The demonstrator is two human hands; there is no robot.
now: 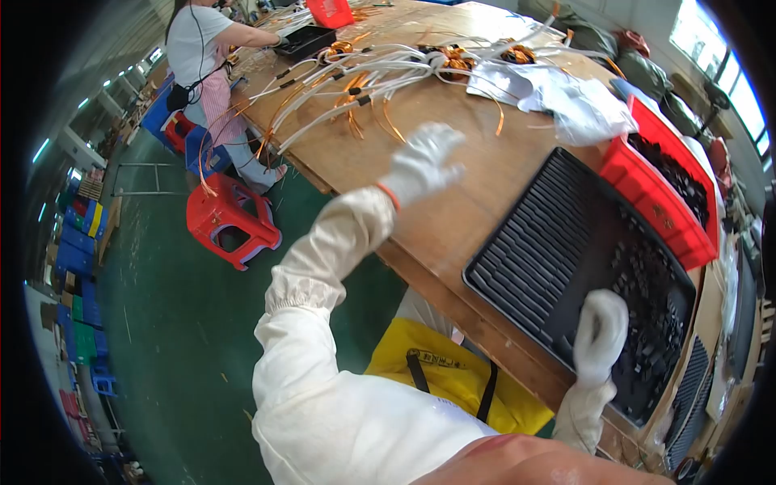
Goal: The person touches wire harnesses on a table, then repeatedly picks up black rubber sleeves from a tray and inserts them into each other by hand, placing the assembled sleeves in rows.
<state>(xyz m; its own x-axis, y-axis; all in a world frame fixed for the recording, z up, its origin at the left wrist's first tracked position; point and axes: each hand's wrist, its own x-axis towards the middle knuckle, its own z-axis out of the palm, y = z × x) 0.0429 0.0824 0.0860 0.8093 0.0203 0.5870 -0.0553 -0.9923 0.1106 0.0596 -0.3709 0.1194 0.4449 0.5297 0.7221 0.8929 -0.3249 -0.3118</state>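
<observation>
My left hand (pixel 424 164), in a white glove with an orange cuff edge, is held out over the bare wooden table. Its fingers are stretched and apart, with nothing in them. Beyond it lie white cables (pixel 356 97) with copper-coloured ends and black sleeves. Over the black ribbed tray (pixel 529 242) is my gloved right hand (pixel 602 331), its fingers curled together. Whatever it may hold is hidden. Beside this hand, many small black pieces (pixel 647 323) lie loose in the tray's smooth part.
A red bin (pixel 663 194) of black pieces stands behind the tray. White plastic bags (pixel 582 113) lie near it. Another person (pixel 202 56) works at the table's far left, reaching to a black tray (pixel 305 42). A red stool (pixel 230 218) stands on the green floor.
</observation>
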